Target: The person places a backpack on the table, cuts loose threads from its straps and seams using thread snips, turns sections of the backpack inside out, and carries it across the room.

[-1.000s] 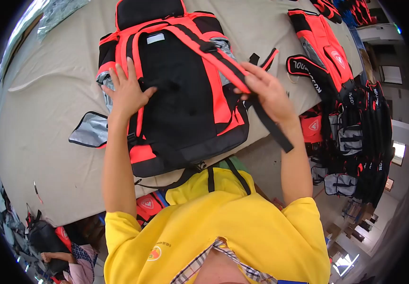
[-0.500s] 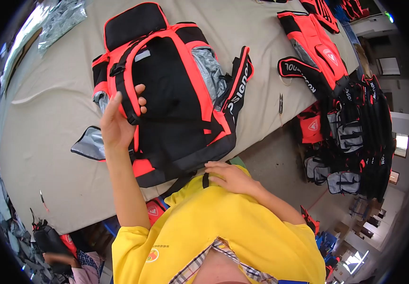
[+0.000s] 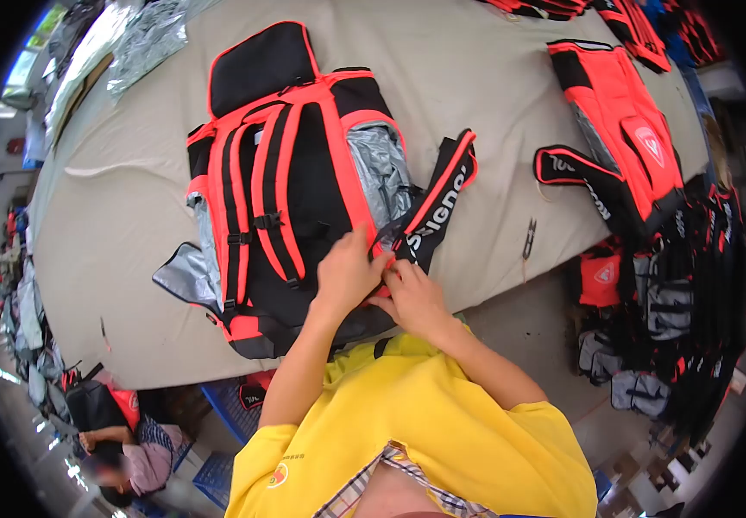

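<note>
A black and neon-red backpack (image 3: pixel 319 164) lies on the cloth-covered table, its back panel and shoulder straps (image 3: pixel 271 198) facing up. Its top flap (image 3: pixel 262 67) is folded out flat at the far end. My left hand (image 3: pixel 347 272) and my right hand (image 3: pixel 412 298) meet at the pack's lower right corner. Their fingers are bent and pinch the red-edged fabric there; the exact piece between them is hidden. Just beyond them a black side wing with white lettering (image 3: pixel 442 203) sticks out to the right. A silver-lined flap (image 3: pixel 190 274) spreads out on the left side.
Another red and black bag (image 3: pixel 632 129) lies on the table at the right. Thread snips (image 3: pixel 529 239) rest near the table edge. Stacked bags (image 3: pixel 675 285) stand beyond that edge. At lower left another person (image 3: pixel 144 453) sits beside a black bag (image 3: pixel 94 404).
My left hand has let go of the shoulder strap and moved down to the lower right corner. The straps now lie flat. My right hand has come up from the table edge to join it.
</note>
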Demonstrator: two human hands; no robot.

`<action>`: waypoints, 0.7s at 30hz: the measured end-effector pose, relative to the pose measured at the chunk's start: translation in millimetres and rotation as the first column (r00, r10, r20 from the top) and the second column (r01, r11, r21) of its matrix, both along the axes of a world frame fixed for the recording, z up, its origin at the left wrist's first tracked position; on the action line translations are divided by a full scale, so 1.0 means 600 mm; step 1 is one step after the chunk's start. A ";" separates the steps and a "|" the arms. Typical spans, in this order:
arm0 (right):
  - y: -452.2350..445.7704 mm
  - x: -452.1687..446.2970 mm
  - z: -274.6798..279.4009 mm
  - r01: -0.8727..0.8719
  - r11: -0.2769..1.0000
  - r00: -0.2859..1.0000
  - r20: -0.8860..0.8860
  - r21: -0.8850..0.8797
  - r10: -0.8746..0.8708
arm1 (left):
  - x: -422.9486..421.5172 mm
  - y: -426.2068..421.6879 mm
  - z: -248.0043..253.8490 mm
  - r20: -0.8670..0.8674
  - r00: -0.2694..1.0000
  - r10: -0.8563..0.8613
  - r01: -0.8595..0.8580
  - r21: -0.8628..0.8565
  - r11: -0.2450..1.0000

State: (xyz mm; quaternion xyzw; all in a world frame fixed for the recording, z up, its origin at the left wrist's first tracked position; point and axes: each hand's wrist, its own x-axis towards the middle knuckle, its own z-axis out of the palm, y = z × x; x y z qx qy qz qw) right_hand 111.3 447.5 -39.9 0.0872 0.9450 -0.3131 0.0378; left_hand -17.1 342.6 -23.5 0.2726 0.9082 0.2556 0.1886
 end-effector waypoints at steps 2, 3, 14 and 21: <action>-0.001 0.011 -0.015 -0.039 0.999 0.999 0.005 0.000 0.039 | -0.018 0.010 -0.057 0.218 0.965 0.143 -0.160 0.061 0.985; 0.004 0.011 -0.025 -0.060 0.998 0.998 0.015 0.026 0.060 | -0.034 0.013 -0.054 0.423 0.853 0.306 -0.430 0.236 0.872; 0.087 -0.018 -0.035 -0.393 0.891 0.908 0.057 -0.226 0.415 | -0.061 -0.171 0.106 0.772 0.506 0.384 -0.778 0.601 -0.183; 0.135 -0.077 -0.033 -0.491 0.751 0.786 0.146 -0.442 0.601 | -0.016 -0.151 0.147 0.767 0.633 0.103 -0.688 0.618 -0.381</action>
